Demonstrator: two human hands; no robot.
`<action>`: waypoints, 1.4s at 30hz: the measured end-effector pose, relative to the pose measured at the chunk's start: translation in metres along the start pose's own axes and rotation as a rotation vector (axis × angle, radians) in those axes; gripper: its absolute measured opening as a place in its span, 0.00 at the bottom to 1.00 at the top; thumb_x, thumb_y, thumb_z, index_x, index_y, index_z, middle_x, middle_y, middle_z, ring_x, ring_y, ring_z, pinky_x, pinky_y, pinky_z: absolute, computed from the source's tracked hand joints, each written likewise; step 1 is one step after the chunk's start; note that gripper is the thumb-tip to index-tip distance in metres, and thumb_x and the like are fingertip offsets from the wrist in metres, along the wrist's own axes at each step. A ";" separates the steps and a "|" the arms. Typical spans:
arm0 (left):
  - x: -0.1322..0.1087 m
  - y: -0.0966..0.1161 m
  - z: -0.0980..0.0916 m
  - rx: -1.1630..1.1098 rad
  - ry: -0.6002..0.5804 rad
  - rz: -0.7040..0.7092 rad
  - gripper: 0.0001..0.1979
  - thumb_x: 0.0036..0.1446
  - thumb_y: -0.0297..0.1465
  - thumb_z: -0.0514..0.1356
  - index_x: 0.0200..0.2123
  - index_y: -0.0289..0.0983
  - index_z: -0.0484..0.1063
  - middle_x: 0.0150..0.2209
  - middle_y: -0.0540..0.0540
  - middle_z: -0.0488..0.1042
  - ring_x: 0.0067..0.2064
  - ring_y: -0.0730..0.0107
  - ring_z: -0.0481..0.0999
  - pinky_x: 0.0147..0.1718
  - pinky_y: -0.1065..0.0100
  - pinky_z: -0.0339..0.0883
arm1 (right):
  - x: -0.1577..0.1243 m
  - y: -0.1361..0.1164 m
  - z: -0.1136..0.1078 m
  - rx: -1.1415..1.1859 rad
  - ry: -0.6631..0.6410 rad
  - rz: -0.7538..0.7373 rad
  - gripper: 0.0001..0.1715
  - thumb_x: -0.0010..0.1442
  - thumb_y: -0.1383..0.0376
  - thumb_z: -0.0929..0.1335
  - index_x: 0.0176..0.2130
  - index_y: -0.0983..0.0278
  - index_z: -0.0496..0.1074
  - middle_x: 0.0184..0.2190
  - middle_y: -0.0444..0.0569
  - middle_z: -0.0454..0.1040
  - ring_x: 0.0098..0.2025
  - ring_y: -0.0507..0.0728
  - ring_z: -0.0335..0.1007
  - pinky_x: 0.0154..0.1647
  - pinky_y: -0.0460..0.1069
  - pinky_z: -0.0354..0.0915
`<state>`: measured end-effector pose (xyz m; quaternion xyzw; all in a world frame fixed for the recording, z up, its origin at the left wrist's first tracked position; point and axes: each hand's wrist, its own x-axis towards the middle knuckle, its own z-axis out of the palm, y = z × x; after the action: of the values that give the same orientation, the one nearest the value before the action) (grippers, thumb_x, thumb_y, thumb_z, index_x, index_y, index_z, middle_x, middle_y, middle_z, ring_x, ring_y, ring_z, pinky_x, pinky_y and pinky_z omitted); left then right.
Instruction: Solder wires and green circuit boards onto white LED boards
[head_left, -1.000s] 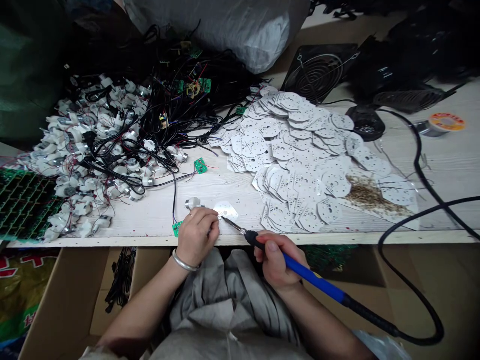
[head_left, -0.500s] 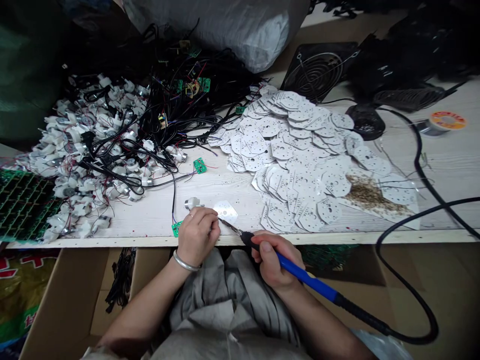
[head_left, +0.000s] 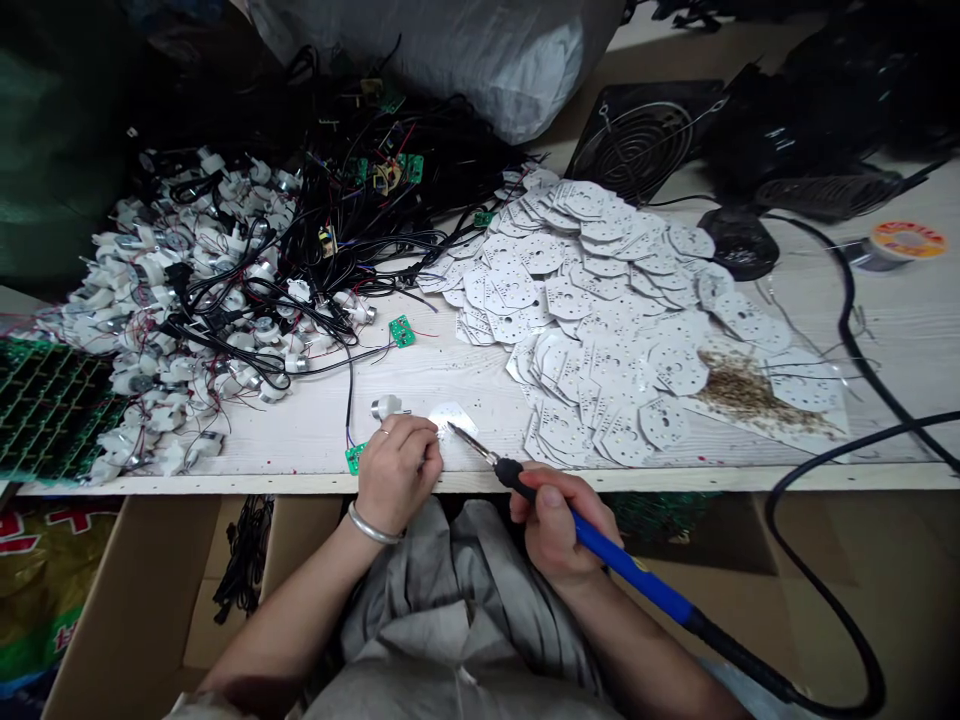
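Observation:
My right hand [head_left: 566, 520] is closed round the blue handle of a soldering iron [head_left: 634, 575]. The iron's tip points left, over a small white circuit board [head_left: 454, 420] near the table's front edge. My left hand [head_left: 397, 470] has its fingers curled and pressed together at the board's left side; what they pinch is hidden. Just behind those fingers lies a white and silver motor [head_left: 386, 406]. A green circuit board [head_left: 355, 458] with a black cable shows beside the left hand, partly covered by it.
Piled white circuit boards [head_left: 592, 300] cover the middle right. White motors [head_left: 202, 260] and black cables [head_left: 442, 130] are heaped at left. A fan [head_left: 637, 140], a solder spool [head_left: 907, 242] and brown residue [head_left: 750, 390] lie right. The iron's cord [head_left: 780, 510] loops over the front edge.
The soldering iron's tip has moved away from my left fingertips, slightly right and up over the white board. My right hand has shifted a little right. The left hand stays nearly where it was.

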<state>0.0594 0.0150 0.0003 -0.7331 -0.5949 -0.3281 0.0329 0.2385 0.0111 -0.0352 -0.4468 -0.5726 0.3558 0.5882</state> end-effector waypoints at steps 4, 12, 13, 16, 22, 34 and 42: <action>0.000 0.000 0.000 0.009 0.010 -0.003 0.07 0.54 0.20 0.57 0.30 0.37 0.69 0.32 0.47 0.77 0.36 0.68 0.75 0.36 0.65 0.72 | 0.000 0.003 0.005 0.127 0.047 -0.035 0.09 0.63 0.65 0.63 0.40 0.61 0.72 0.28 0.43 0.74 0.18 0.49 0.67 0.22 0.48 0.68; 0.000 -0.001 -0.002 -0.007 -0.003 0.016 0.07 0.54 0.20 0.56 0.31 0.37 0.70 0.32 0.47 0.76 0.36 0.67 0.74 0.35 0.66 0.72 | 0.010 -0.008 0.007 0.038 0.019 -0.136 0.13 0.62 0.71 0.64 0.47 0.60 0.66 0.31 0.44 0.78 0.33 0.54 0.78 0.39 0.55 0.75; 0.000 -0.001 -0.002 -0.010 -0.007 0.019 0.07 0.54 0.21 0.55 0.31 0.38 0.70 0.32 0.47 0.76 0.36 0.67 0.74 0.35 0.65 0.72 | 0.014 -0.009 0.006 0.016 0.030 -0.161 0.15 0.62 0.72 0.64 0.48 0.60 0.65 0.33 0.45 0.78 0.34 0.54 0.78 0.40 0.56 0.75; -0.001 -0.002 -0.002 -0.005 0.001 0.033 0.07 0.55 0.21 0.55 0.32 0.38 0.70 0.33 0.47 0.76 0.36 0.67 0.74 0.35 0.65 0.72 | 0.034 -0.010 -0.006 -0.088 0.045 -0.350 0.18 0.61 0.74 0.65 0.49 0.59 0.66 0.38 0.49 0.79 0.37 0.56 0.78 0.40 0.56 0.75; -0.004 0.000 -0.009 0.046 -0.054 0.139 0.07 0.58 0.21 0.54 0.36 0.36 0.70 0.36 0.44 0.76 0.38 0.64 0.75 0.36 0.63 0.74 | 0.079 -0.005 -0.038 -0.217 0.272 -0.323 0.10 0.61 0.70 0.66 0.44 0.61 0.71 0.38 0.49 0.77 0.37 0.57 0.78 0.42 0.55 0.72; 0.042 0.057 0.025 -0.070 -0.214 0.252 0.10 0.59 0.29 0.58 0.45 0.35 0.70 0.44 0.40 0.75 0.44 0.61 0.74 0.40 0.61 0.74 | 0.057 0.006 -0.040 -0.069 0.444 -0.174 0.08 0.64 0.66 0.65 0.45 0.62 0.69 0.36 0.46 0.72 0.28 0.50 0.75 0.34 0.50 0.72; 0.058 0.066 0.048 0.158 -0.499 0.531 0.09 0.64 0.28 0.52 0.39 0.34 0.71 0.42 0.42 0.77 0.42 0.65 0.75 0.38 0.66 0.73 | 0.045 0.019 -0.045 -0.085 0.390 -0.163 0.08 0.62 0.67 0.66 0.43 0.62 0.70 0.35 0.46 0.74 0.26 0.51 0.75 0.34 0.52 0.72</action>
<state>0.1441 0.0666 0.0152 -0.9145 -0.3971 -0.0721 0.0274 0.2891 0.0542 -0.0348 -0.4839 -0.4968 0.1893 0.6951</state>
